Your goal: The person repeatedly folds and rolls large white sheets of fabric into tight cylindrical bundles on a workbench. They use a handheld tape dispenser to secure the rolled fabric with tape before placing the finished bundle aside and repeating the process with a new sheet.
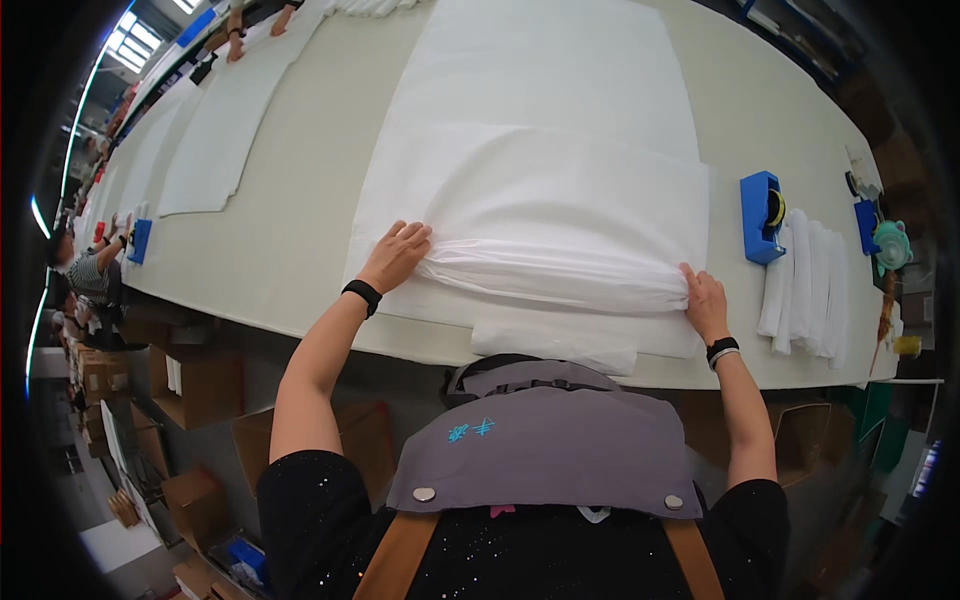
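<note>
A large, thin white sheet (540, 185) lies spread on the table, whether cloth or plastic I cannot tell. Its near part is gathered into a long creased fold (560, 275) running left to right in front of me. At the fold's left end is my left hand (398, 257), fingers bent and closed on the material. My right hand (706, 302) pinches the opposite end, thumb and fingertips at the edge. Between my body and the fold, a flat white piece (555, 343) lies along the table's near edge.
To the right stand a blue tape dispenser (763, 217) and several rolled white bundles (805, 285). Beyond them is a green fan-like object (891, 245). Other people work along the pale table (300, 190) at left. Cardboard boxes (195, 385) sit below.
</note>
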The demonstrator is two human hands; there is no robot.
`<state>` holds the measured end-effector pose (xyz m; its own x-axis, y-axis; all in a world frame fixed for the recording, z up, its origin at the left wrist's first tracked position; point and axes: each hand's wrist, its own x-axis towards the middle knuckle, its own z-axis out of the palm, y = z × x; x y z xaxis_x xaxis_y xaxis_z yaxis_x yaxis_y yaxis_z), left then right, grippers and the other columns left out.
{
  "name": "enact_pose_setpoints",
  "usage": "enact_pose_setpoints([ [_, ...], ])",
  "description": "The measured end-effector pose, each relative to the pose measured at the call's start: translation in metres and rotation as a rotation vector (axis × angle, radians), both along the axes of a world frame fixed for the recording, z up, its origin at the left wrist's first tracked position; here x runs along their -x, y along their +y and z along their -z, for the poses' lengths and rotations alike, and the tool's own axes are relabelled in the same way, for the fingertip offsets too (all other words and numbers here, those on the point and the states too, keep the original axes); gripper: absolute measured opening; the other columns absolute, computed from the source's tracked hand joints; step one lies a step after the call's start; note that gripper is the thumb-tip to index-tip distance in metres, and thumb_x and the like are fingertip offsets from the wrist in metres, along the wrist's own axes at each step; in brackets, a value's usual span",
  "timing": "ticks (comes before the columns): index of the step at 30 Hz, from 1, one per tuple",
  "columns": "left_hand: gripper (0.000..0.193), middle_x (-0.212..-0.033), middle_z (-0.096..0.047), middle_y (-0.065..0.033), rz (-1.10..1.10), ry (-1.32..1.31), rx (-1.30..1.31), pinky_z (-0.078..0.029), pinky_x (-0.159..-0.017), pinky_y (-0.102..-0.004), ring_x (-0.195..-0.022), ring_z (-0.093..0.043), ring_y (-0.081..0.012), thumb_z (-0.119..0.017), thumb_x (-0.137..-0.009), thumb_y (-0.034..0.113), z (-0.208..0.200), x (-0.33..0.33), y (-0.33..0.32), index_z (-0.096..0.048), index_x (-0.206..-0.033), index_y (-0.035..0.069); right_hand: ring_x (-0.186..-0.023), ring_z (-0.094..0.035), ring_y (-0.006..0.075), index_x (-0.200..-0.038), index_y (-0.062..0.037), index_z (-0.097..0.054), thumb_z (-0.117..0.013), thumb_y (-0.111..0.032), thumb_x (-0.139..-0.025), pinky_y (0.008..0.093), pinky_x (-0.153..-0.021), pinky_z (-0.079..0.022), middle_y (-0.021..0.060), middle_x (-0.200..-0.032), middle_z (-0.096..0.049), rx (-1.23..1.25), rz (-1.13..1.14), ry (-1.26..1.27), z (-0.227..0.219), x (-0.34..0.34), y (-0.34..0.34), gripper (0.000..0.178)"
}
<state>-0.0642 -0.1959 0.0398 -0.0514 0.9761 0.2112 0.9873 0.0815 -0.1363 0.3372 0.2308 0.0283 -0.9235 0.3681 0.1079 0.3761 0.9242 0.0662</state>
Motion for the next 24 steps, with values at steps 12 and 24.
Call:
enact_pose_setpoints([
  [12, 0.014, -0.082, -0.057, -0.0038, -0.249, 0.025, 0.084, -0.047, -0.073, -0.0347, -0.08, -0.058, -0.0217, -0.058, -0.079, 0.004, 0.009, -0.025, -0.012, -0.058, -0.092, 0.008, -0.094, -0.06, 0.0229, -0.105, -0.0077, -0.06, -0.06, -0.001, -0.075, 0.0375, -0.077, -0.042, 0.0068, -0.123, -0.058, -0.003, 0.131, -0.151, -0.004, -0.023, 0.0, 0.031],
  [24, 0.022, -0.108, -0.066, -0.0134, -0.459, -0.324, 0.117, -0.05, -0.083, -0.0408, -0.099, -0.063, -0.0303, -0.06, -0.079, 0.003, 0.001, -0.018, -0.027, -0.06, -0.101, 0.002, -0.093, -0.064, 0.0327, -0.106, -0.0032, -0.059, -0.058, -0.002, -0.075, 0.0386, -0.081, -0.052, 0.0139, -0.104, -0.067, 0.368, -0.08, -0.13, -0.019, 0.015, 0.033, 0.031],
])
